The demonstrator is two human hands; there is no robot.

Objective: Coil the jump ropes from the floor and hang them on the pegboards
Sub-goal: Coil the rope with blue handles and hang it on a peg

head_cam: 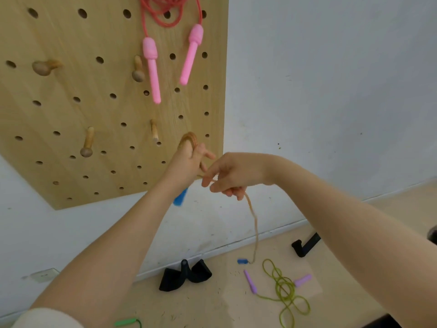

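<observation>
My left hand [189,162] is raised in front of the wooden pegboard [94,110] and grips loops of a tan rope [254,223]; one blue handle [180,197] hangs below that hand. My right hand [233,176] pinches the same tan rope just to the right, and the rope drops from it down to the second blue handle [242,261] on the floor. A pink jump rope [170,17] hangs coiled at the top of the pegboard with both pink handles dangling. A green rope with purple handles [287,292] lies loose on the floor.
Several wooden pegs [87,143] stick out of the pegboard. On the floor by the white wall lie a black object [184,276], a black bar [306,246] and a green handle [126,323] at the bottom edge.
</observation>
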